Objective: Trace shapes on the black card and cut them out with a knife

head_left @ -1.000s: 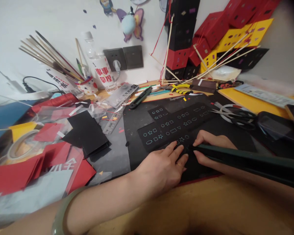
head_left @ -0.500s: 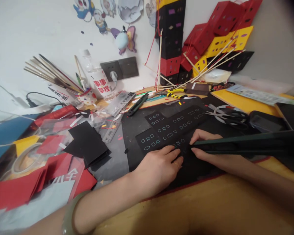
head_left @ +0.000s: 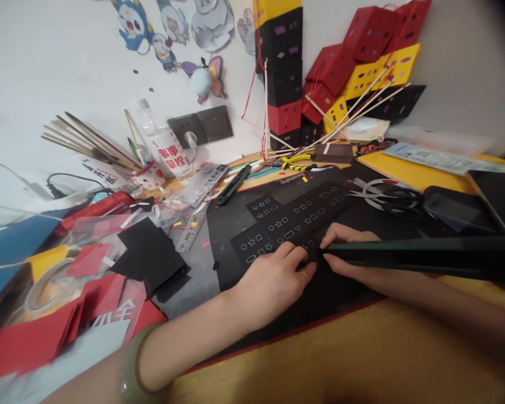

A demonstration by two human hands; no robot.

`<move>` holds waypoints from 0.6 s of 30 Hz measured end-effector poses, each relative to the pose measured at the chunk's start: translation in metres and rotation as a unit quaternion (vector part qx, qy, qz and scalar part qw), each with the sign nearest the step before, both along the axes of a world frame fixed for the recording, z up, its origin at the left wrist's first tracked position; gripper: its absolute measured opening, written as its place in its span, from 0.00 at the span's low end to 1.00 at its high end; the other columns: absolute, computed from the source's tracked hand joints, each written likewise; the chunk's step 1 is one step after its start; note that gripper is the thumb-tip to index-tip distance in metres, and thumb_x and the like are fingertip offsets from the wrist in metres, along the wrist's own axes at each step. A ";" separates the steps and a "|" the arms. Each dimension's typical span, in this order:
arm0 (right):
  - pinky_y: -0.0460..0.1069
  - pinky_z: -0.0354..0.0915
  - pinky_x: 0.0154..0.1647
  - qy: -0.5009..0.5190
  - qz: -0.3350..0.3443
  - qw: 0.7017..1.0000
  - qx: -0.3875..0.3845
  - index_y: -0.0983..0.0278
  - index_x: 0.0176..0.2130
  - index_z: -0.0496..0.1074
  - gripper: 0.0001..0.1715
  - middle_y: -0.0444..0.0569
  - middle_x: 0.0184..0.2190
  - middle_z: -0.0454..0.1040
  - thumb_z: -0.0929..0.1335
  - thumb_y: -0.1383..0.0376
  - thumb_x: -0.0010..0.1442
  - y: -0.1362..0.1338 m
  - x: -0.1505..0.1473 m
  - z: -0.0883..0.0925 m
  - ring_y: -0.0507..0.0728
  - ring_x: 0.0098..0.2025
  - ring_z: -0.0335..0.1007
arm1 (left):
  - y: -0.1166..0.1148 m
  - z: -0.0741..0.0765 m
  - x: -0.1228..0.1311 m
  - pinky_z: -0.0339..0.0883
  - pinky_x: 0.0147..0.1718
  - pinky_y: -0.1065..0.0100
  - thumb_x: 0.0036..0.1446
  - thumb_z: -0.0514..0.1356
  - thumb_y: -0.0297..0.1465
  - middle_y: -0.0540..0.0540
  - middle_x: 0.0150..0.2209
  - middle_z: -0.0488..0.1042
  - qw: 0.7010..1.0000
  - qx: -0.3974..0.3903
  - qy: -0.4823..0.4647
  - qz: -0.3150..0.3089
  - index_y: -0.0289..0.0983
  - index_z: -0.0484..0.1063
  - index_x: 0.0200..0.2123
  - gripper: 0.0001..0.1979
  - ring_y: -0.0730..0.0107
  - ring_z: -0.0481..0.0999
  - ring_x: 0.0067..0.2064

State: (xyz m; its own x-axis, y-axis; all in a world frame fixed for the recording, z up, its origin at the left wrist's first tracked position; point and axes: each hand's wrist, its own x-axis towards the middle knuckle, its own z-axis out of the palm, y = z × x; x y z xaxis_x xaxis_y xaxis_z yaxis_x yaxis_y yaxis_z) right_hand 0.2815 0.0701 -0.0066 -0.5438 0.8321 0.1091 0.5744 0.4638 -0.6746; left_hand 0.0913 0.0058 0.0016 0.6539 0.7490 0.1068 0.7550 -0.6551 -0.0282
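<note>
My left hand [head_left: 273, 283] lies flat, fingers together, pressing the near edge of a black card sheet [head_left: 290, 221] printed with small outlined shapes. My right hand [head_left: 349, 252] is closed on the tip of a long dark green tool [head_left: 425, 255], a cutter or ruler that I cannot name for sure, held at the sheet's near edge right beside my left fingertips. The sheet rests on a black cutting mat [head_left: 235, 207]. A green bangle [head_left: 130, 370] is on my left wrist.
Scissors [head_left: 387, 196] and a dark phone [head_left: 454, 207] lie right of the mat. Folded black card [head_left: 151, 255], red paper [head_left: 37, 331] and tape rolls crowd the left. A utility knife [head_left: 233, 184], yellow pliers [head_left: 297, 163], a bottle [head_left: 168, 148], and stacked paper boxes [head_left: 320, 84] stand behind.
The view has tilted up and shifted slightly. Both hands stay on the black sheet's near edge; the green tool now lies more level across the right.
</note>
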 end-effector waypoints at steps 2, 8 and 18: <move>0.44 0.57 0.20 0.003 -0.010 1.000 0.005 0.59 0.28 0.65 0.02 0.39 0.21 0.69 0.65 0.65 0.48 0.000 0.000 -0.003 0.50 0.21 0.62 | 0.001 0.000 0.000 0.70 0.29 0.70 0.64 0.46 0.29 0.45 0.42 0.66 1.000 -0.006 0.009 0.006 0.38 0.66 0.47 0.13 0.63 0.67 0.43; 0.45 0.59 0.22 -0.008 -0.001 1.000 0.010 0.59 0.29 0.65 0.03 0.41 0.23 0.71 0.65 0.63 0.49 0.001 0.002 -0.005 0.52 0.24 0.65 | 0.002 0.000 0.000 0.69 0.29 0.70 0.66 0.42 0.30 0.44 0.42 0.64 1.000 -0.019 0.011 0.007 0.38 0.66 0.47 0.16 0.63 0.66 0.44; 0.45 0.54 0.19 -0.024 -0.028 0.999 0.009 0.58 0.26 0.62 0.03 0.38 0.17 0.67 0.64 0.65 0.46 -0.003 -0.006 -0.003 0.50 0.19 0.60 | 0.001 -0.004 0.000 0.69 0.29 0.71 0.66 0.41 0.29 0.46 0.42 0.65 0.999 0.019 0.030 -0.011 0.36 0.64 0.48 0.16 0.64 0.65 0.44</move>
